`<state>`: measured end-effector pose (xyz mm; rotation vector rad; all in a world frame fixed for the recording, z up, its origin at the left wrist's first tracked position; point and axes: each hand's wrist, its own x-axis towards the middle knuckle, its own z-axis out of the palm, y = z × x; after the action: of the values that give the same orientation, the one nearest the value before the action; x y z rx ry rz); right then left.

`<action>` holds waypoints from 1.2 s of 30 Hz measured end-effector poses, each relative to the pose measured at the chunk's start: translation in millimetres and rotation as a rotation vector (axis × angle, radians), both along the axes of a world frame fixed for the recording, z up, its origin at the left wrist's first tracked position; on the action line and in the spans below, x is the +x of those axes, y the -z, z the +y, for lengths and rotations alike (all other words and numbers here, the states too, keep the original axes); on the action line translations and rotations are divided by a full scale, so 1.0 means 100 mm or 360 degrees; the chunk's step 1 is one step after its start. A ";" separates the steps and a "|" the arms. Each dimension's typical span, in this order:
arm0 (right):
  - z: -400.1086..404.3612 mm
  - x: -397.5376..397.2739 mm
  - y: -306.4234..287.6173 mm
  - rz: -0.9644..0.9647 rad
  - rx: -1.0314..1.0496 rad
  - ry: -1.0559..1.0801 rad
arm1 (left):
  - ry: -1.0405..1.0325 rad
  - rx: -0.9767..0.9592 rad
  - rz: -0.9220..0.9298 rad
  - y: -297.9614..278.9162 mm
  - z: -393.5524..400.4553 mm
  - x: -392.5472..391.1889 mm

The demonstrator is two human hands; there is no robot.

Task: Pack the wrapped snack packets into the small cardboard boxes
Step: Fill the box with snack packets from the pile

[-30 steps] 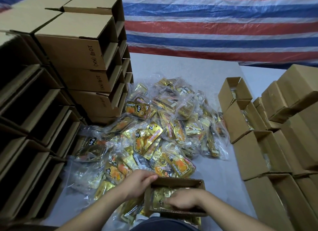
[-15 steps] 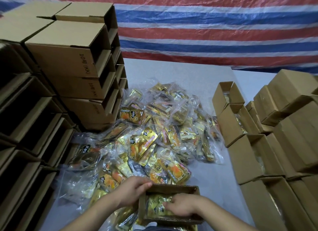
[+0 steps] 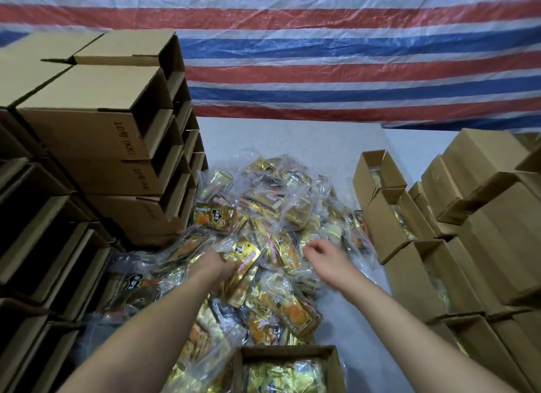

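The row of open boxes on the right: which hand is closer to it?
Right. The right hand hovers over the packet pile, beside the open boxes; the left hand is farther across the pile.

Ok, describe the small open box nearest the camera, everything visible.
The open box is small, brown corrugated cardboard, upright at the bottom edge of the view, its lower part cut off. Inside lie gold foil snack packets in clear wrap. More packets press against its far and left walls. Neither hand touches it.
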<state>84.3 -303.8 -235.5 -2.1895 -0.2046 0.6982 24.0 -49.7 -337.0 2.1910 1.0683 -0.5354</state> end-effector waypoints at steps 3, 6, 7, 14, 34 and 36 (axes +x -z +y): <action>0.02 0.00 0.05 0.0072 0.0021 -0.0012 | -0.0174 -0.0078 0.0010 0.19 -0.03 0.06; 0.00 -0.02 0.09 0.0123 0.0034 -0.0023 | -0.0206 0.0083 -0.0009 0.31 -0.08 0.08; -0.01 -0.03 0.10 0.0136 0.0036 -0.0029 | -0.0201 0.0107 -0.0003 0.31 -0.10 0.08; 0.06 -0.01 0.17 0.0195 0.0031 -0.0043 | -0.0196 -0.0066 -0.0294 0.10 -0.14 -0.06; 0.70 -0.18 -0.66 0.0727 0.1667 0.0119 | 0.0274 0.0175 -0.1192 -1.79 -0.85 0.05; 0.56 -0.10 -0.74 0.0608 0.1551 0.0115 | 0.0408 0.0259 -0.1131 -1.84 -0.82 0.11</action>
<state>74.4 -247.8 -161.8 -1.1128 -0.2055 0.7481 34.5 -132.1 -152.7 2.3844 0.4629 0.2407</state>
